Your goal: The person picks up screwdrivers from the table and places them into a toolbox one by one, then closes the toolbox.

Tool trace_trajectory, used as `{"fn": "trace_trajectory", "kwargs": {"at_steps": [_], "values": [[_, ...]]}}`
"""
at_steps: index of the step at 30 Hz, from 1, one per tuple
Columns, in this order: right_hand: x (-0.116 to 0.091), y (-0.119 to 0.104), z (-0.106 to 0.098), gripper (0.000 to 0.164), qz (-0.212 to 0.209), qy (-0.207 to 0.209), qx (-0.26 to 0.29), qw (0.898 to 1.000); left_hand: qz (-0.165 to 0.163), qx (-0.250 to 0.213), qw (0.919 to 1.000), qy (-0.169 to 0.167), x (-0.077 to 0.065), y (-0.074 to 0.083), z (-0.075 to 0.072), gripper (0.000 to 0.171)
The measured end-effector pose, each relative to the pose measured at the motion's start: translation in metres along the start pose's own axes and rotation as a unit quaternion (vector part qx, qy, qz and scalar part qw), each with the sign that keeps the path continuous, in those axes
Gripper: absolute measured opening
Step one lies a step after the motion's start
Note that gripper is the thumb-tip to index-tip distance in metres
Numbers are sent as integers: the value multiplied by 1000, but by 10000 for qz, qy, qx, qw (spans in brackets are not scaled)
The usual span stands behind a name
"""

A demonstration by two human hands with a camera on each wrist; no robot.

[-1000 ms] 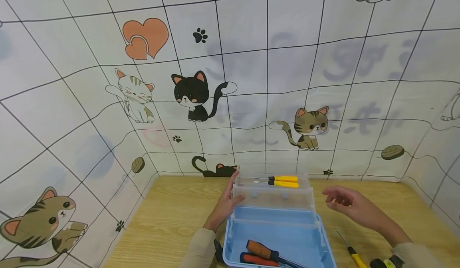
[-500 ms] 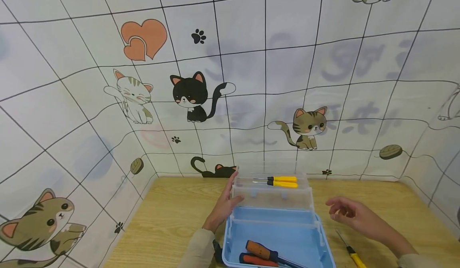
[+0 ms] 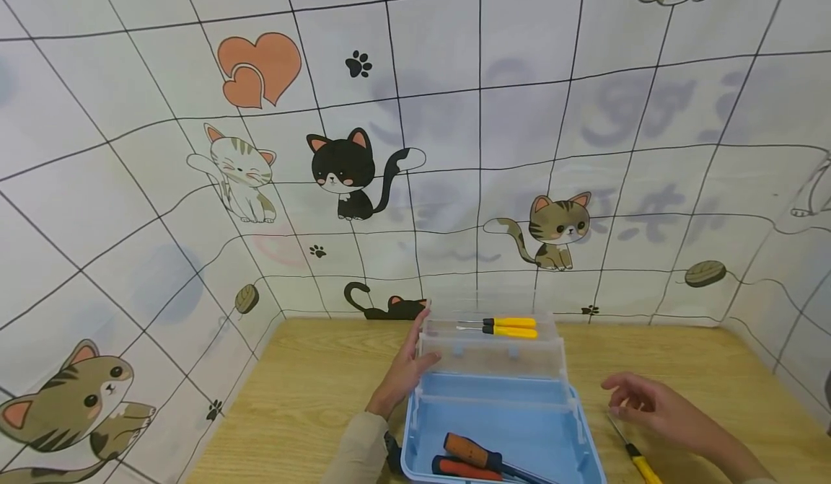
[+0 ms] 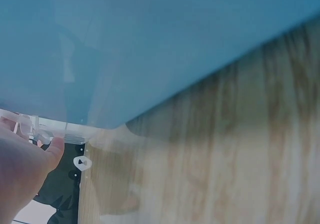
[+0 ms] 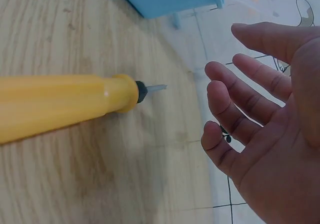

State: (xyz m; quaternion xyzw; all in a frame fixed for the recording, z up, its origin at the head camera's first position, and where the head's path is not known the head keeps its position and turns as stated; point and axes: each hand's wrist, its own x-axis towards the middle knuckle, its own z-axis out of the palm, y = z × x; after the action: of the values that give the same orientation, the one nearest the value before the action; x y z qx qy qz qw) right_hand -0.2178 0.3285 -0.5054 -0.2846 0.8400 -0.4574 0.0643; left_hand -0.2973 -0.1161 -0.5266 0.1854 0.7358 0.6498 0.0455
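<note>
A light blue toolbox stands on the table with its clear plastic lid raised at the back. My left hand grips the lid's left edge, thumb in front and fingers along the side. Two yellow-handled screwdrivers lie in the lid's compartment. A brown-handled screwdriver and a red-handled tool lie in the box bottom. To the right of the box my right hand hovers with loosely bent fingers, holding nothing. Just below it lies a yellow screwdriver, large in the right wrist view.
The wooden table runs back to a wall covering printed with cats and grid lines. A dark object sits between my left forearm and the box, mostly hidden.
My right hand has moved right and down, from beside the lid toward the loose yellow screwdriver. My left hand stays on the lid, and the tools have not moved.
</note>
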Motion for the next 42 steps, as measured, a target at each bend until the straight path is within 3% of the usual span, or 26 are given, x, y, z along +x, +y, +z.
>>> {"fn": "trace_trajectory", "kwargs": {"at_steps": [16, 23, 29, 42], "values": [[-22, 20, -5, 35, 902, -734, 728, 9905, -27, 8, 10000, -8, 0, -1, 1, 81], [-33, 26, -5, 42, 1680, -1074, 1588, 9670, -41, 4, 10000, -7, 0, -1, 1, 81], [-35, 31, 2, 46, 2036, -996, 1628, 9603, 50, 21, 10000, -10, 0, -1, 1, 80], [-38, 43, 3, 45, 1967, -1168, 2260, 9469, 60, -113, 9999, -74, 0, -2, -1, 80]]}}
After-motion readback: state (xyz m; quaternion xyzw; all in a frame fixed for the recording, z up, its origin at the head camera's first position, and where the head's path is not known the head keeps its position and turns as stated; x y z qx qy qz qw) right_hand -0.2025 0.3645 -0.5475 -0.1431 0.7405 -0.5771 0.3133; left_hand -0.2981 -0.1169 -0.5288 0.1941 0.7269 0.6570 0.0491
